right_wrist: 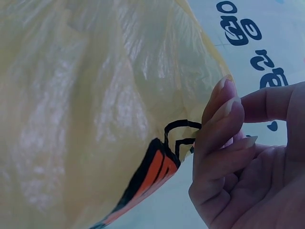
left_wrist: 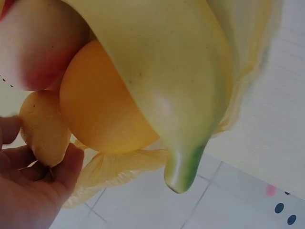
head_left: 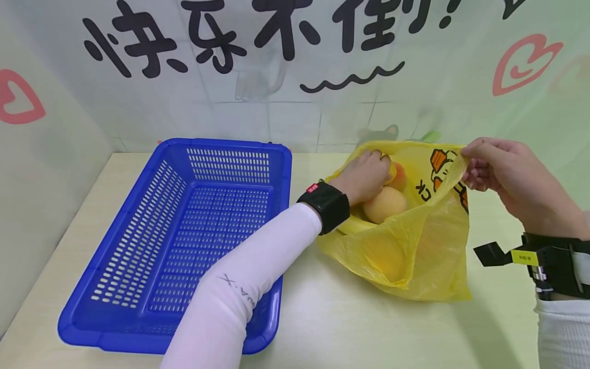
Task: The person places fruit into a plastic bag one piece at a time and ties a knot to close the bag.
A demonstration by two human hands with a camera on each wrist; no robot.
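A yellow plastic bag [head_left: 438, 251] with a printed cartoon stands open on the table, fruit inside. My left hand [head_left: 366, 177] reaches into its mouth and pinches a small oval yellow fruit [left_wrist: 45, 126] between thumb and fingers. Around that lie a round orange fruit [left_wrist: 102, 105], a pinkish peach [left_wrist: 43, 43] and a yellow banana [left_wrist: 186, 86] with a greenish stem end, close to the wrist camera. At the bag's right side, my right hand [head_left: 511, 174] pinches the rim between thumb and fingers, pulling it up and outward.
Left of the bag is a blue plastic basket [head_left: 284, 205] with slotted walls and floor; my left forearm crosses above its right side. The pale table [head_left: 318, 318] meets a printed wall cloth [head_left: 295, 123] with black characters at the back.
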